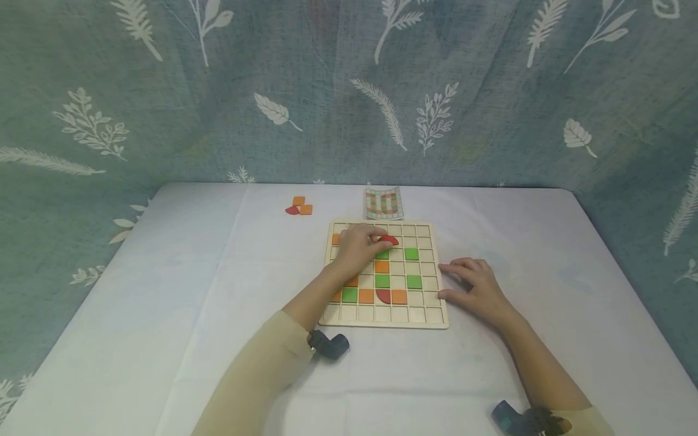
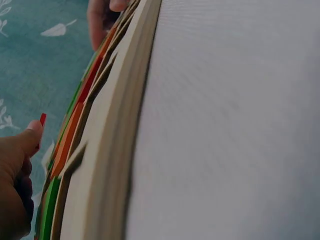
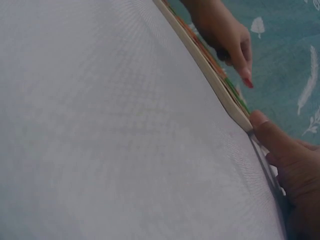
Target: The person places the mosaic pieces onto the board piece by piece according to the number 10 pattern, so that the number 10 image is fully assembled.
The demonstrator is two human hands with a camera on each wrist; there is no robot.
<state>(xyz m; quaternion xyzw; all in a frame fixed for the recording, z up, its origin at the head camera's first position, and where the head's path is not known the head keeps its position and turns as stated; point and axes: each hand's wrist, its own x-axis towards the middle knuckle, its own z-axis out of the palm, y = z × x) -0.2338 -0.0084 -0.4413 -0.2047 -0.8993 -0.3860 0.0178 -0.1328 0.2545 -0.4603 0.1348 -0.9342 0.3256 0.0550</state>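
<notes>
A wooden grid board (image 1: 417, 315) lies on the table, with green and orange squares and a red quarter-circle tile (image 1: 384, 296) set in its cells. Over its upper part, my left hand (image 1: 355, 249) pinches another red rounded tile (image 1: 389, 240) between thumb and fingers. That tile's thin edge (image 2: 43, 120) shows in the left wrist view, held above the board. My right hand (image 1: 475, 287) rests at the board's right edge, thumb and fingers spread and touching the rim. In the right wrist view the right thumb (image 3: 270, 132) meets the board's corner. The left forearm hides some left-hand cells.
Behind the board lies a small printed pattern card (image 1: 383, 203). To its left are two orange squares (image 1: 299, 200) and a red rounded tile (image 1: 292, 211). A white cloth (image 1: 163, 290) covers the table, and a leaf-patterned curtain (image 1: 327, 91) hangs at the back.
</notes>
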